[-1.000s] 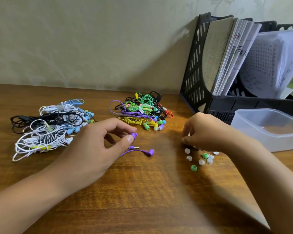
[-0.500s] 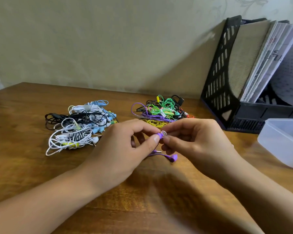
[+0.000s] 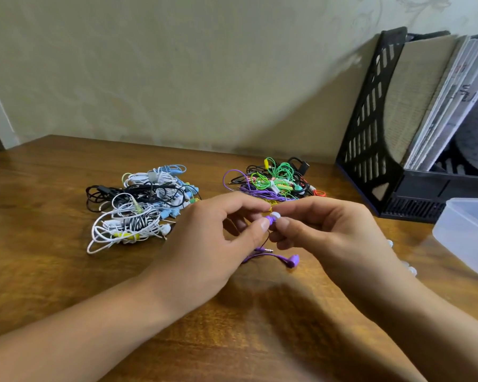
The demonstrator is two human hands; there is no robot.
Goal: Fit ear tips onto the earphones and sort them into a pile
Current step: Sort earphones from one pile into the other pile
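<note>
My left hand (image 3: 213,244) pinches one purple earbud (image 3: 269,219) between thumb and forefinger above the wooden desk. My right hand (image 3: 329,232) pinches a white ear tip (image 3: 274,215) against that earbud's end. The other purple earbud (image 3: 292,261) and the plug of the same set lie on the desk under my hands. A pile of white, black and blue earphones (image 3: 138,208) lies to the left. Behind my hands sits a pile of green, purple and yellow earphones (image 3: 273,180). A few loose white ear tips (image 3: 411,270) show past my right wrist.
A black file rack (image 3: 370,139) full of papers stands against the wall at the back right. A clear plastic box (image 3: 469,235) sits at the right edge. The wooden desk (image 3: 53,285) ends at the wall behind both piles.
My right hand left the loose ear tips on the right, came to my left hand with a white tip, and now holds it against the purple earbud. The view has shifted left.
</note>
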